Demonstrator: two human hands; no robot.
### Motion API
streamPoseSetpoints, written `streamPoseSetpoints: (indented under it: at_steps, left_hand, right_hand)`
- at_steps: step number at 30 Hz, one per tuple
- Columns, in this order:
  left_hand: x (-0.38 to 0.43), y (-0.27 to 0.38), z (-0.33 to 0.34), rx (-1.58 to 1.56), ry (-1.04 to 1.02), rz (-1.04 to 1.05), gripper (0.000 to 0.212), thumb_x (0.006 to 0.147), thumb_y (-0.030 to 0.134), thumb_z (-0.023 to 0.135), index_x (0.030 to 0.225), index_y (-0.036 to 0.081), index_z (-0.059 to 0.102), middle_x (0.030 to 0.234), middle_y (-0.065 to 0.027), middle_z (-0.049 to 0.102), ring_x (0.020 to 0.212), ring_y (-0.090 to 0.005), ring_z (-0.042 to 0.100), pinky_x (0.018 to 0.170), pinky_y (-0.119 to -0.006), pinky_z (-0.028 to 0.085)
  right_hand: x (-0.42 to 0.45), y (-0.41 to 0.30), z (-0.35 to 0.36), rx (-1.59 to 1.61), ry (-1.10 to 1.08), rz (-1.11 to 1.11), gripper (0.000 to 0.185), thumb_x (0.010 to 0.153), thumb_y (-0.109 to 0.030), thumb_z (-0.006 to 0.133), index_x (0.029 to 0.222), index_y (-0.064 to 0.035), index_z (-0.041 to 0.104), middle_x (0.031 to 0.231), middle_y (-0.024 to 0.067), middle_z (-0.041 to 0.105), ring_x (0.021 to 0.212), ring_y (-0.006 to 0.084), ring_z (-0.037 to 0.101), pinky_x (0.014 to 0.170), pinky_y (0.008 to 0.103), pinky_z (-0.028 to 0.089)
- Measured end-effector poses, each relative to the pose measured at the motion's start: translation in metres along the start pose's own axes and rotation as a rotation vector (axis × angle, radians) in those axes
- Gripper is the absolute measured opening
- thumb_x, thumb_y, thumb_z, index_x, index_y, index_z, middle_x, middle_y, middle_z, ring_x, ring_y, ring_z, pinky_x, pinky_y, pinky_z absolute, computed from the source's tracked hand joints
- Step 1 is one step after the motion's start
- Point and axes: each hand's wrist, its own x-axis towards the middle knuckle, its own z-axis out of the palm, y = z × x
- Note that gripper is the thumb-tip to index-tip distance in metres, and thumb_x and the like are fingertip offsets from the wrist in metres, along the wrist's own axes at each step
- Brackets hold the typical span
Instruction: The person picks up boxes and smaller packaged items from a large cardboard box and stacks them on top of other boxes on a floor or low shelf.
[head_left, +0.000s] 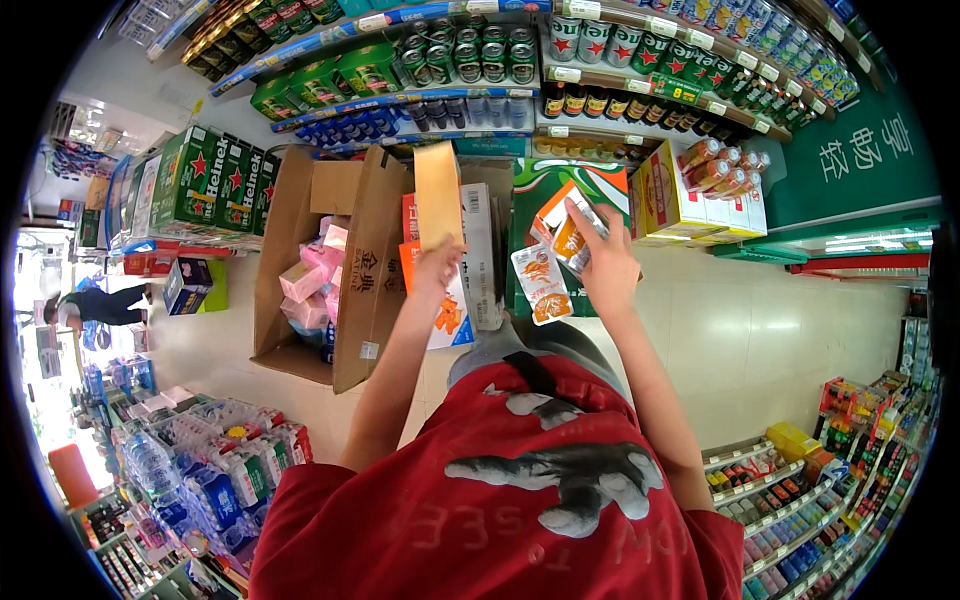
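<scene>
My left hand (439, 268) is curled at the lower end of a tan cardboard panel (437, 196), which stands up above a white and orange printed carton (450, 319). Whether panel and carton are one piece I cannot tell. Between the fingers and thumb of my right hand (611, 262) are orange and white snack pouches (571, 238), overlapping one another. Another such pouch (541, 285) is just left of that hand, over a green carton (529, 202). A grey-white carton (480, 247) stands between the two hands.
Left of me an open brown cardboard box (367, 300) holds several pink packages (319, 270). Stacked Heineken cartons (217, 180) stand beyond it. Shelves of cans (469, 56) rise ahead. A yellow carton (675, 191) carries bottles at right. A person (105, 304) is far left.
</scene>
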Motion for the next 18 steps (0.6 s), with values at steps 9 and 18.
streamPoseSetpoints:
  at_steps: [9,18]
  left_hand:
    - [0.044,-0.091,0.039,-0.315,-0.055,-0.173,0.027,0.1,0.036,0.057,0.106,0.01,0.061,0.103,-0.0049,0.073,0.075,-0.0084,0.059,0.065,-0.022,0.046]
    - [0.133,-0.141,0.037,-0.578,0.098,-0.435,0.031,0.102,0.035,0.052,0.101,0.008,0.068,0.094,0.0018,0.074,0.071,-0.0089,0.061,0.061,-0.025,0.051]
  right_hand:
    - [-0.002,0.0,0.0,-0.017,-0.009,0.006,0.088,0.066,0.013,0.065,0.138,-0.0365,0.055,0.125,0.0056,0.052,0.098,0.0277,0.06,0.07,0.0372,0.057]
    - [0.002,-0.005,-0.001,0.003,-0.003,0.011,0.085,0.068,0.014,0.063,0.137,-0.0354,0.056,0.125,0.0029,0.053,0.097,0.0263,0.06,0.069,0.0374,0.057]
